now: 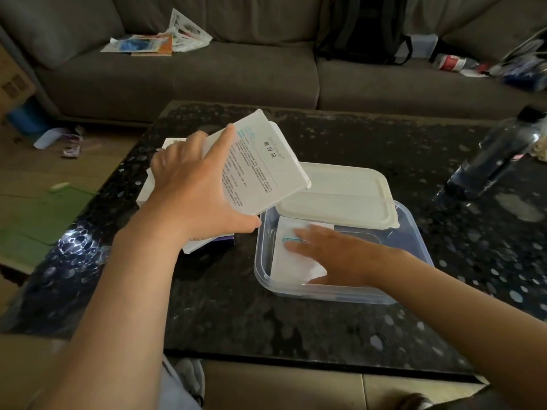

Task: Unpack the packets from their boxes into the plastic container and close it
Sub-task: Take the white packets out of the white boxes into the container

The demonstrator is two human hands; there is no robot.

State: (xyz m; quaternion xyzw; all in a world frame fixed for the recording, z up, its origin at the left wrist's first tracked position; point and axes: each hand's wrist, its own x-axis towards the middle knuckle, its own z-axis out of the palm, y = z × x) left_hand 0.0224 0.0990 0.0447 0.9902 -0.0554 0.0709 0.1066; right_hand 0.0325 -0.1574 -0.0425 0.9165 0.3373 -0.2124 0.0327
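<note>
My left hand [192,184] grips a flat white box [260,164] with printed text, held tilted above the table left of the clear plastic container [268,279]. My right hand [331,255] lies flat with straight fingers on white packets [291,261] inside the container. The container's white lid [340,196] leans across its far rim. More white boxes [154,179] lie stacked under and behind my left hand, one with a purple edge [225,239].
A dark speckled table [236,306] carries everything. A dark bottle [500,155] lies at the right. Behind the table stands a grey sofa [183,75] with papers [159,39], a black backpack [364,31] and clutter. Wrappers lie on the floor at left.
</note>
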